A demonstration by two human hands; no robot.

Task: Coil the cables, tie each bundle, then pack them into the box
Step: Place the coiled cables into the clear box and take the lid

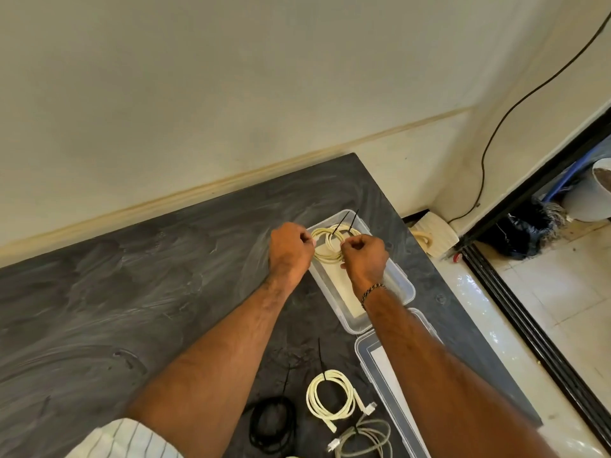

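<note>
Both hands, left (291,247) and right (363,256), fingers curled, pinching cream coil (327,247) over box (401,285).

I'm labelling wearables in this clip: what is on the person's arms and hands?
Both forearms are bare. The right wrist carries a thin braided bracelet, dark with lighter flecks. A white sleeve with fine dark stripes shows at the left arm's upper end. The left hand and right hand wear no gloves; no rings are visible.
</note>
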